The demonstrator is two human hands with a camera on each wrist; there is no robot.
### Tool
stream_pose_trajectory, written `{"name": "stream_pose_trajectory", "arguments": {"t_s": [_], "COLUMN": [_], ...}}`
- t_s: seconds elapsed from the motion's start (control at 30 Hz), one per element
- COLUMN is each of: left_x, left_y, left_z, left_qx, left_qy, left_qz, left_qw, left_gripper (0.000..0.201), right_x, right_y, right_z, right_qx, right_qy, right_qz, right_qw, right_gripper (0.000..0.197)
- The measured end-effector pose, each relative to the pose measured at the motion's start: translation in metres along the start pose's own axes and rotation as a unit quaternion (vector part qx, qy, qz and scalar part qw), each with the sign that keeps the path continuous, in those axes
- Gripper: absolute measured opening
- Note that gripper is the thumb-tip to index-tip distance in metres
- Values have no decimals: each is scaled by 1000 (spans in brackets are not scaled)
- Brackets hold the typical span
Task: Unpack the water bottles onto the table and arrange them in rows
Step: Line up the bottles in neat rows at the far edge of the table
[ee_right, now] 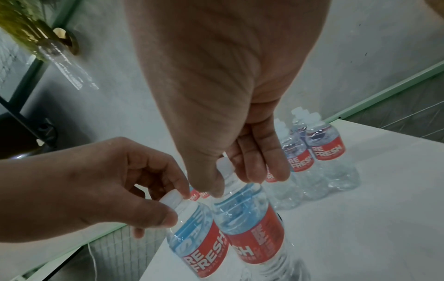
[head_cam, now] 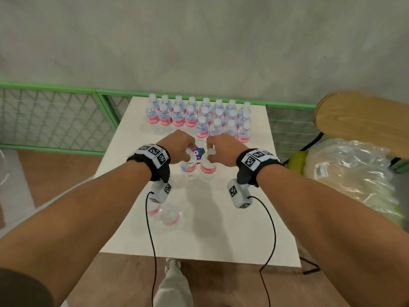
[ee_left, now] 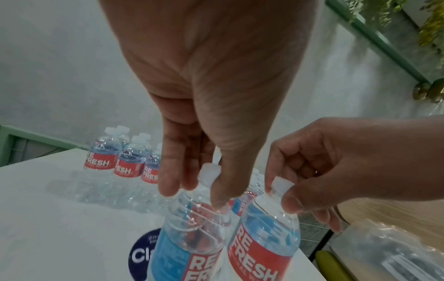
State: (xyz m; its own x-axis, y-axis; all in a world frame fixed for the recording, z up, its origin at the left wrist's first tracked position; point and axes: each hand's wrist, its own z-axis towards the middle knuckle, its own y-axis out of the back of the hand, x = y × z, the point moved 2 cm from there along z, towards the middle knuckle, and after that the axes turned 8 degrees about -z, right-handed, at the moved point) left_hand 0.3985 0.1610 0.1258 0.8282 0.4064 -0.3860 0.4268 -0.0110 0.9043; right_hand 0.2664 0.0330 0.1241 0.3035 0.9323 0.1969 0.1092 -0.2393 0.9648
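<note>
On the white table (head_cam: 232, 229) my left hand (head_cam: 186, 151) pinches the white cap (ee_left: 209, 174) of a clear red-labelled water bottle (head_cam: 188, 169). Right beside it, my right hand (head_cam: 211, 150) pinches the cap (ee_right: 224, 166) of a second bottle (head_cam: 208, 169). Both bottles are upright and almost touch each other. Whether their bases rest on the table I cannot tell. Several more bottles (head_cam: 199, 116) stand in rows at the table's far end. Two others (head_cam: 170, 216) stand near the left edge, partly hidden behind my left wrist.
A round purple sticker (head_cam: 198, 151) lies on the table just behind the two held bottles. Crumpled clear plastic wrap (head_cam: 354, 173) and a wooden seat (head_cam: 365, 120) are to the right of the table. A green mesh fence (head_cam: 66, 120) runs behind it.
</note>
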Motion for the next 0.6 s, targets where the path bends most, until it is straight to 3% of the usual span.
{"name": "stream_pose_trajectory", "arguments": {"t_s": [0.33,0.6], "left_x": [92,130], "left_y": [35,36], "left_z": [107,144], "left_qx": [24,22], "left_qy": [1,7], "left_qz": [40,36], "left_qw": [999,999], "left_gripper": [28,32], "right_x": [-11,-9], "right_y": [5,-6], "right_z": [150,201], "right_qx": [-13,3], "right_qy": [-44,-49], "right_qz": [0,-25], "right_qw": [999,998], "right_gripper": [28,27]}}
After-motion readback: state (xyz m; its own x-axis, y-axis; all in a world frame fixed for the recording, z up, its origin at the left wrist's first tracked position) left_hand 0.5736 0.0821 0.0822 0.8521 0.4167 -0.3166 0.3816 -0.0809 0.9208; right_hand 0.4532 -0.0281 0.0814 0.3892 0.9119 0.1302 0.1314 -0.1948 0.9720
